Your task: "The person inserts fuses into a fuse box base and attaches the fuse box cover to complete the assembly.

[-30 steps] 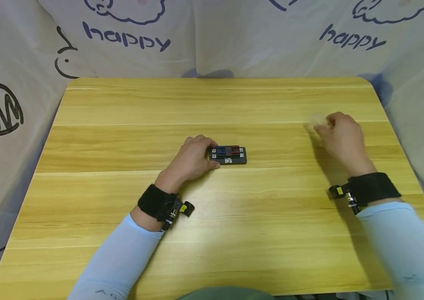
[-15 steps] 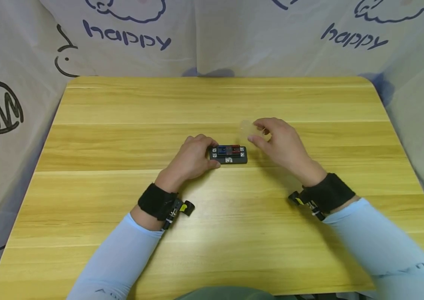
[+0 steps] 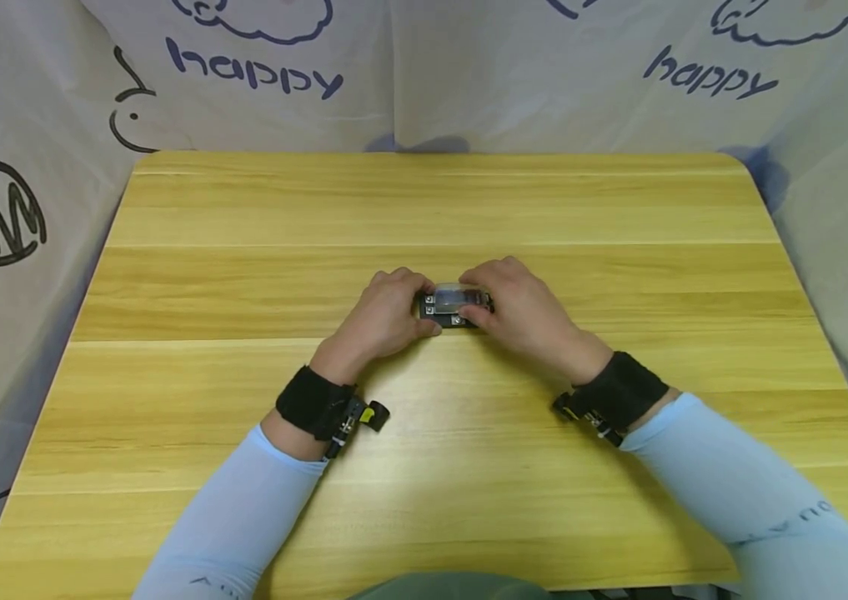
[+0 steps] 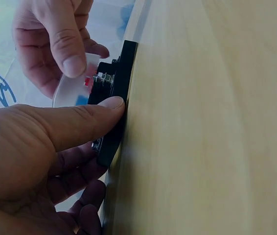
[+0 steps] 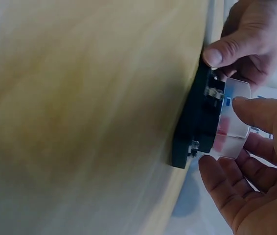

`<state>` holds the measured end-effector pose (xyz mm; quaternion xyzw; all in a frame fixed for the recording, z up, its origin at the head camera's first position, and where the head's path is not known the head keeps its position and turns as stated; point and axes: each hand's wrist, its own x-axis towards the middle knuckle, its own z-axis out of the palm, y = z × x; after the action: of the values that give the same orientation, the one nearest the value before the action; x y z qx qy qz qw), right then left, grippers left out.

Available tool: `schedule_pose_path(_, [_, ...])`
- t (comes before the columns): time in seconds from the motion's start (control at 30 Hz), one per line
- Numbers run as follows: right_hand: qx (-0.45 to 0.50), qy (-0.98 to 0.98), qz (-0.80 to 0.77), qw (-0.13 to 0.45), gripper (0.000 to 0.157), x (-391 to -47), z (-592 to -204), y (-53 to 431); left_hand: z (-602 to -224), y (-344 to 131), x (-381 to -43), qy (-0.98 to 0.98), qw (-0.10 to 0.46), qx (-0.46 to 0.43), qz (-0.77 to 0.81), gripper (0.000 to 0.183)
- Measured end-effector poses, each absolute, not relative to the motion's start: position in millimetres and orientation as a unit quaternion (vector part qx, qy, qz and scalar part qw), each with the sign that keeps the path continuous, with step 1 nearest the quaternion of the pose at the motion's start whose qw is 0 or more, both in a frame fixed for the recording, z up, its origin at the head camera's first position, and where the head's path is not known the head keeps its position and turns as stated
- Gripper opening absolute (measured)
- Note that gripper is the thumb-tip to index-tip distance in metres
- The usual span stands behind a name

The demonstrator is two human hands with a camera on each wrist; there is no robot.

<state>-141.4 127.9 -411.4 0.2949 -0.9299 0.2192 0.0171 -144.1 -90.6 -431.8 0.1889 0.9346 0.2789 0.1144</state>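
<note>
A black fuse block point(image 3: 439, 319) with metal screw terminals sits flat on the wooden table. My left hand point(image 3: 386, 315) grips its left end, thumb on the near side and fingers on the far side. Over the block's middle, my right hand point(image 3: 517, 308) holds a clear plastic cover point(image 3: 452, 298) between thumb and fingers. In the right wrist view the cover point(image 5: 235, 120) stands right at the block's raised part, and red and blue fuses show through it. The left wrist view shows the block's base point(image 4: 116, 117) under the left thumb. The right fingers hide the block's right end.
The light wooden table point(image 3: 281, 542) spreads around both hands. White cloth point(image 3: 506, 92) with drawn figures and lettering hangs behind it and along the sides. Each wrist wears a black strap point(image 3: 622, 390) with a small camera.
My right hand has carried the clear cover from the table's right side leftward and down onto the fuse block. The left hand has stayed on the block's left end.
</note>
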Motion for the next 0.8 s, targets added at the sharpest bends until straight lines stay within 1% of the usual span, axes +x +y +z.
schedule_pose_path(0.37, [0.306, -0.932, 0.195, 0.015, 0.04, -145.7, -416.2, 128.5, -431.5, -89.3, -144.1, 0.935, 0.115, 0.188, 0.279, 0.054])
schedule_pose_path(0.67, [0.307, -0.933, 0.185, 0.006, 0.04, -146.5, -414.3, 129.2, -429.1, -89.9, -144.4, 0.931, 0.128, 0.182, 0.291, 0.058])
schedule_pose_path(0.8, [0.307, -0.933, 0.188, 0.003, 0.041, -145.5, -413.8, 129.6, -428.2, -90.6, -145.6, 0.917, 0.136, 0.161, 0.338, 0.05])
